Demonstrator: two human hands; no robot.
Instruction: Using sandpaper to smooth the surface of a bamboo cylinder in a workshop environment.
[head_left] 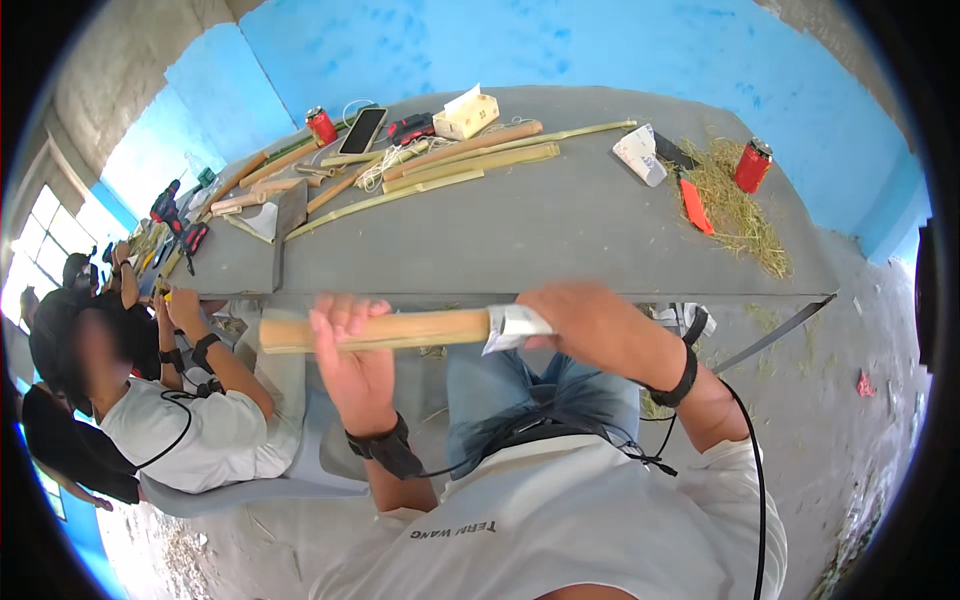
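In front of my lap, just off the near table edge, I hold a smooth pale bamboo piece (425, 330) level. My left hand (358, 350) is wrapped round it near its left end. At the other end my right hand (585, 325) is closed on a whitish, silvery sheet (513, 328) that is wrapped over the bamboo. That hand is slightly blurred, and its fingers partly hide the sheet and the bamboo's right end. Whether the sheet is paper or sandpaper, I cannot tell.
The grey table (450, 245) bears several bamboo strips (470, 165), a phone (363, 131), a tissue box (466, 116), a red can (753, 166), an orange-handled tool (695, 205) and dry shavings (745, 225). A co-worker (200, 430) sits close on my left.
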